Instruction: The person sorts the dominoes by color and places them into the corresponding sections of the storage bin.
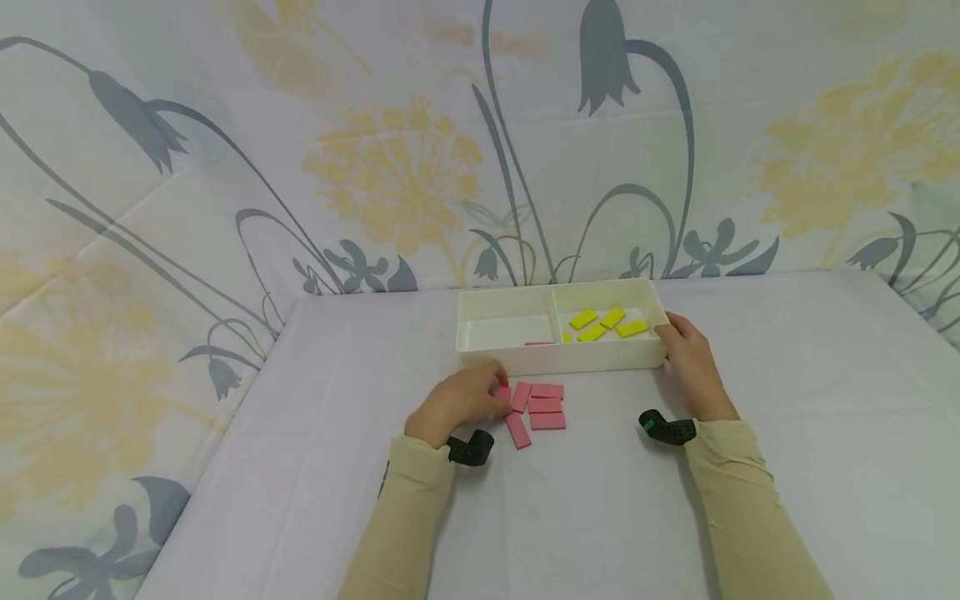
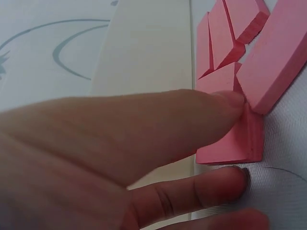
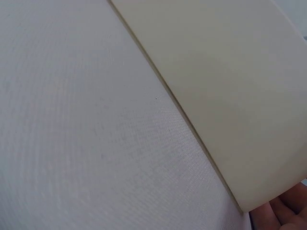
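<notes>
My left hand (image 1: 457,402) is at a small group of pink blocks (image 1: 546,406) on the table, in front of a white two-part box (image 1: 570,360). Thumb and forefinger pinch one pink block (image 2: 218,148) at the group's left side; the thumb covers part of it. Several other flat pink blocks lie beside it. At the box's right end, my right hand (image 1: 693,367) grips the wall near the front corner, its fingertips (image 3: 283,215) partly hidden behind the box. Yellow blocks (image 1: 591,332) lie in the right compartment. One pink block (image 1: 538,342) shows low in the left compartment.
A white cloth (image 1: 585,517) covers the table. Behind the box hangs a flower-patterned curtain (image 1: 420,200), which reaches down to the table's back edge. A black wrist camera (image 1: 471,448) sits on the left wrist and another (image 1: 666,428) on the right.
</notes>
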A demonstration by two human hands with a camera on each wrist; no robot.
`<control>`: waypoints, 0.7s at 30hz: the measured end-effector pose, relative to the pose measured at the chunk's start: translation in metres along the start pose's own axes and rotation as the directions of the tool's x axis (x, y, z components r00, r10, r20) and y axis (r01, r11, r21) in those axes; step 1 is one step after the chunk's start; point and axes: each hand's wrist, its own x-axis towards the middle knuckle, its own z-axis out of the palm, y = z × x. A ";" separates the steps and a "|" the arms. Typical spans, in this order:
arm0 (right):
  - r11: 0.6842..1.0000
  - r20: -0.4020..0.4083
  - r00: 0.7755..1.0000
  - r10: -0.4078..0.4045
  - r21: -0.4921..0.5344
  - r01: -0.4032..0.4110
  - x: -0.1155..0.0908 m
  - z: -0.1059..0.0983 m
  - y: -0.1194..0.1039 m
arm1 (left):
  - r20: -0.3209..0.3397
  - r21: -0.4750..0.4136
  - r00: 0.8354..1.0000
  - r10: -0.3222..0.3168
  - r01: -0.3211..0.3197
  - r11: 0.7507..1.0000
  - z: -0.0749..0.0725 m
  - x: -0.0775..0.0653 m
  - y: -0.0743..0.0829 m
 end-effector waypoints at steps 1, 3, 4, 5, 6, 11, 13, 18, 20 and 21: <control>1.000 0.000 1.000 -0.002 -0.001 0.002 0.000 0.000 0.000 | 0.000 0.003 1.000 -0.002 0.002 1.000 0.000 0.000 0.001; 1.000 0.000 1.000 -0.006 -0.006 0.006 0.000 0.000 0.001 | 0.000 0.012 1.000 -0.005 0.005 1.000 0.000 -0.001 0.002; 1.000 0.000 1.000 -0.008 -0.007 0.008 0.000 0.000 0.001 | -0.002 0.016 1.000 -0.006 0.006 1.000 0.000 -0.002 0.003; 1.000 0.000 1.000 -0.010 -0.009 0.010 0.001 -0.001 0.001 | -0.003 0.022 1.000 -0.006 0.006 1.000 0.000 -0.002 0.004; 1.000 0.001 1.000 -0.012 -0.011 0.012 0.001 -0.001 0.002 | -0.004 0.026 1.000 -0.007 0.007 1.000 0.000 -0.003 0.005; 1.000 0.007 1.000 -0.004 -0.011 0.005 0.001 -0.001 0.003 | -0.004 0.040 1.000 -0.010 0.010 0.999 0.001 -0.004 0.007; 1.000 0.009 1.000 -0.003 -0.011 0.003 0.001 -0.001 0.002 | -0.004 0.032 1.000 -0.018 0.018 0.999 0.001 -0.004 0.007; 1.000 0.004 1.000 -0.017 -0.017 0.017 0.000 -0.001 0.002 | 0.005 0.000 0.999 -0.041 0.041 0.999 0.000 -0.006 0.008; 1.000 0.000 1.000 -0.020 -0.017 0.020 0.000 -0.001 0.002 | 0.011 -0.003 0.999 -0.043 0.043 0.999 -0.001 -0.006 0.009; 1.000 0.000 1.000 -0.018 -0.016 0.018 0.000 0.000 0.003 | 0.013 -0.003 0.999 -0.043 0.043 0.999 -0.001 -0.006 0.009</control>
